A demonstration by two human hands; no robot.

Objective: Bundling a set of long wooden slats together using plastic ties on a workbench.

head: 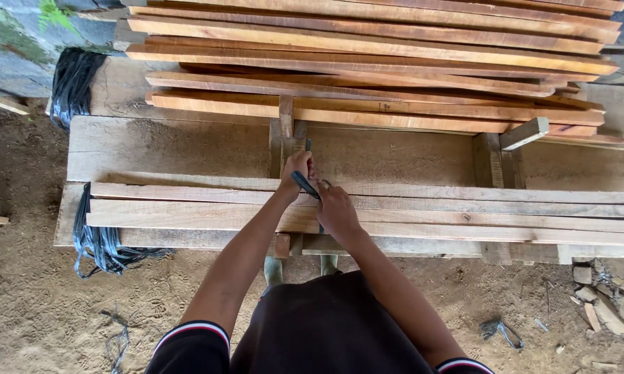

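My left hand (297, 168) presses a dark blue try square (305, 183) against the long wooden planks (187, 208) lying across the workbench. Its thin blade sticks up past my fingers toward the bench's far side. My right hand (336, 210) rests on the planks just right of the square, fingers closed near the square's stock; a pencil may be in it, but it is hidden. Both arms reach forward from my dark shirt.
A stack of reddish-brown boards (395, 62) lies at the back of the rough wooden bench (173, 145). Black plastic strapping (101, 242) hangs off the bench's left end, more black plastic (73, 79) behind. Dirt ground with wood offcuts (603, 305) at the right.
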